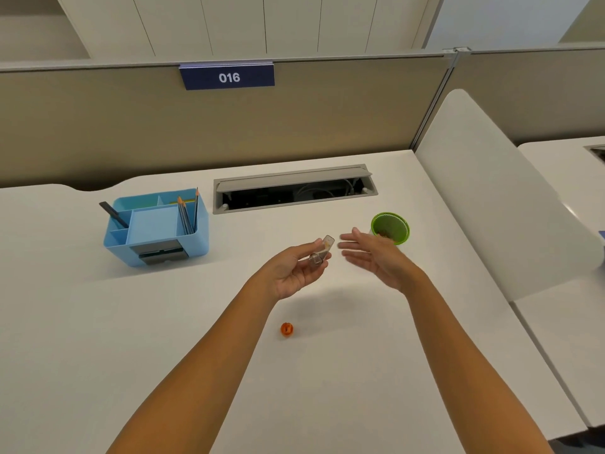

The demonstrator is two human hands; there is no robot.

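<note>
Above the middle of the white desk (98,322), my left hand (291,270) is palm up and pinches a small clear plastic case (322,252) between thumb and fingertips. My right hand (373,257) hovers just right of the case with straight, spread fingers and holds nothing. A small orange part (286,329), seemingly a pencil sharpener, lies on the desk below my left wrist. Behind my right hand stands a green cup (390,228) with brownish bits inside.
A blue desk organiser (157,229) with several pencils stands at the left. An open grey cable hatch (294,188) sits at the back of the desk. A beige partition carries a "016" sign (227,77). A white side panel (491,198) bounds the right.
</note>
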